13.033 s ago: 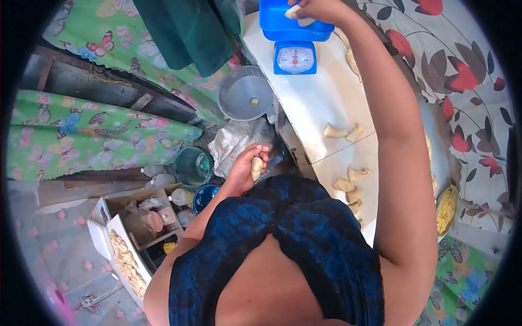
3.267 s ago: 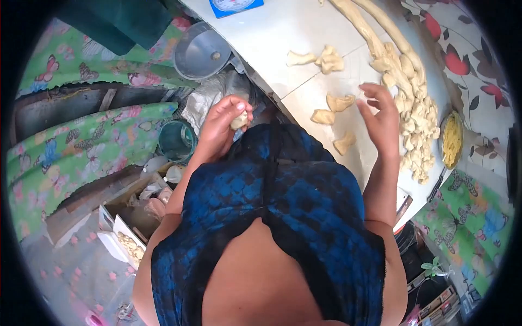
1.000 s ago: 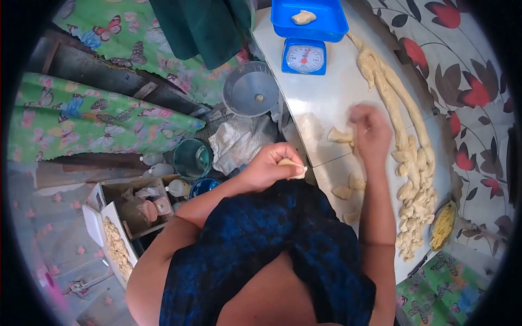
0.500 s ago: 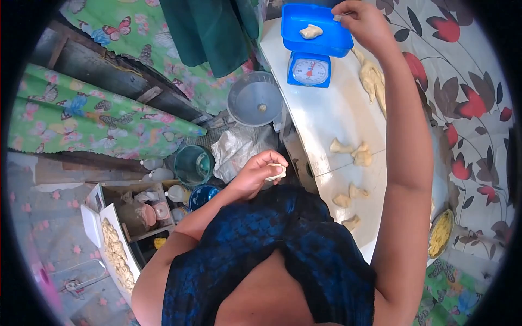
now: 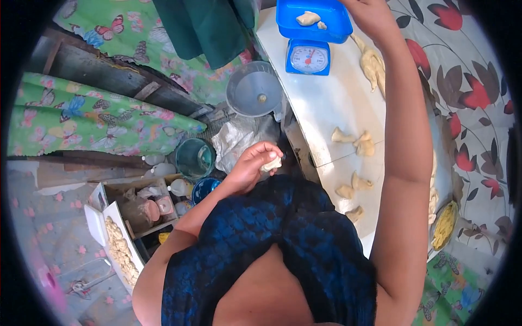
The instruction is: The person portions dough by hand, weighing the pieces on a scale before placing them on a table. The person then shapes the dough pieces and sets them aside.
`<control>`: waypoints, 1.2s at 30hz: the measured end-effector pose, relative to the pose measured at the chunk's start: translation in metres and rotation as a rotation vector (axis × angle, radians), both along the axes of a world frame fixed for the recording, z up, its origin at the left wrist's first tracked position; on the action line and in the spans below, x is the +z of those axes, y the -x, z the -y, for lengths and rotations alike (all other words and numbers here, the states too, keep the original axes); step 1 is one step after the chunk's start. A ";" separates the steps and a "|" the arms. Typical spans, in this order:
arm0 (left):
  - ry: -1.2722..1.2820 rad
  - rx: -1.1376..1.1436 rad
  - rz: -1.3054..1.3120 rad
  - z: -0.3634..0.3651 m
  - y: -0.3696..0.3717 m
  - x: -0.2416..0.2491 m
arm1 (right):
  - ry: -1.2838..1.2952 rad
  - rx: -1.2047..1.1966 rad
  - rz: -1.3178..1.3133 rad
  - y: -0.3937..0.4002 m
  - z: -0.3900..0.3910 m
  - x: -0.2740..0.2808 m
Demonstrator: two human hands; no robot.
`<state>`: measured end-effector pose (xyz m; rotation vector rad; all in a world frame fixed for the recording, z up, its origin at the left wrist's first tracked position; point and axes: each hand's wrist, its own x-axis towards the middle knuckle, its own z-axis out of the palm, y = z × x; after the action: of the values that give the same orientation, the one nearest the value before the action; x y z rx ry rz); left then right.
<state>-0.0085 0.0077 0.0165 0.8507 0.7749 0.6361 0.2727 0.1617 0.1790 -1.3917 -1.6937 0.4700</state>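
Note:
My left hand [image 5: 254, 165] is closed around a small pale lump of dough [image 5: 271, 164], held low in front of my body. At the top edge, my right hand [image 5: 372, 19] hangs over the right rim of the blue weighing tray [image 5: 338, 33]; its fingertips are cut off by the frame. Inside the tray lie a larger dough piece [image 5: 308, 18] and a small dough bit [image 5: 322, 25]. The tray sits on a blue dial scale [image 5: 308, 57] with a red needle. Several torn dough pieces [image 5: 364, 143] rest on the white table [image 5: 304, 100].
A long strip of dough [image 5: 373, 68] lies along the table's right side. Beyond it is a bowl of yellow filling [image 5: 444, 228]. On the left are a grey basin [image 5: 253, 92], a green bucket [image 5: 194, 157] and a tray of shaped dough pieces [image 5: 120, 250].
The small dough bit that my right hand was pinching now lies in the blue tray beside the larger piece. My left hand has shifted slightly, still holding its dough. The view has tilted a little.

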 end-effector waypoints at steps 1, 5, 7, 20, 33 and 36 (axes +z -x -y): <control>-0.005 -0.007 0.024 0.000 0.000 0.000 | -0.039 0.038 -0.083 0.003 0.013 0.000; -0.011 -0.047 0.030 0.000 -0.004 0.001 | -0.103 -0.015 -0.114 -0.011 0.046 -0.028; -0.004 -0.083 -0.002 0.001 -0.006 0.003 | -0.139 -0.084 -0.081 -0.001 0.078 -0.013; -0.032 -0.119 0.106 0.003 -0.026 0.007 | 0.198 0.437 -0.111 0.057 0.176 -0.096; 0.004 -0.121 0.088 -0.003 -0.017 -0.001 | -0.326 0.083 0.685 -0.019 -0.038 -0.029; 0.003 -0.079 0.083 -0.005 -0.009 -0.003 | 0.070 0.159 0.784 -0.005 -0.059 -0.027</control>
<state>0.0003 0.0124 0.0134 0.8431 0.6644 0.5961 0.2781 0.2210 0.1516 -1.6160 -2.4407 0.0512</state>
